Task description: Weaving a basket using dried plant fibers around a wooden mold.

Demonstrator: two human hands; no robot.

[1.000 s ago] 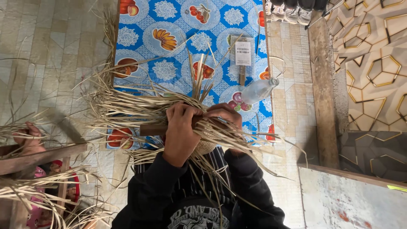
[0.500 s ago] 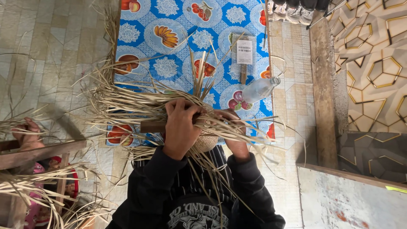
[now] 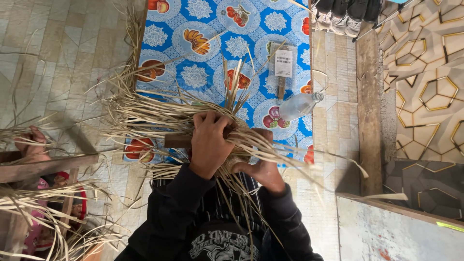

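Over the blue fruit-patterned mat (image 3: 203, 48), the left hand (image 3: 210, 140) clamps down on the pale dried-straw woven bundle (image 3: 232, 145) — mid-weave — while the right hand (image 3: 263, 169) grips its underside; interlacing loose strands probably wants firm tension.

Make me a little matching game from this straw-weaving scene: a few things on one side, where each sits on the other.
Things:
1. clear plastic bottle
2. left hand
3. row of shoes
4. another person's hand

Places:
A. far left edge, among loose straw
B. lying at the blue mat's right edge
C. top, beyond the mat
D. gripping the woven straw piece

Pairs: 1-B, 2-D, 3-C, 4-A
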